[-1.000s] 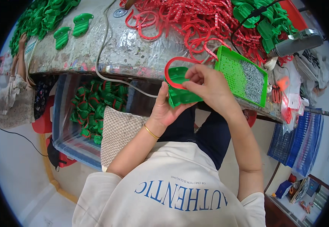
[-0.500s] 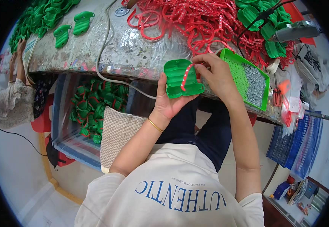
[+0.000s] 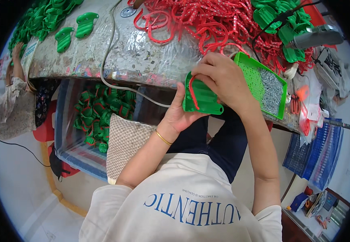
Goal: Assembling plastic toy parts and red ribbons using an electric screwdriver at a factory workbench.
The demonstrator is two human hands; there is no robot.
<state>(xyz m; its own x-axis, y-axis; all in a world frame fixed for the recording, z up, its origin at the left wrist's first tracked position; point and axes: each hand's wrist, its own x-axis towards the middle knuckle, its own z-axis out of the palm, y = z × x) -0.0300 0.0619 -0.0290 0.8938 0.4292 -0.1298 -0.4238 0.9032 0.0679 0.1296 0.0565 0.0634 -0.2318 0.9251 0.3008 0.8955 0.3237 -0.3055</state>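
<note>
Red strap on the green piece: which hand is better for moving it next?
Probably the right hand: its fingertips are at the upper end of the red strap. The left hand is busy holding the green piece.

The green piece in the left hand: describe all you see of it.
The green piece looks like shiny ridged plastic with a hole at its lower right. It is tilted, near the table, in the left hand's grip. A red strap curves along its left part; the right hand's grip hides its upper right.
</note>
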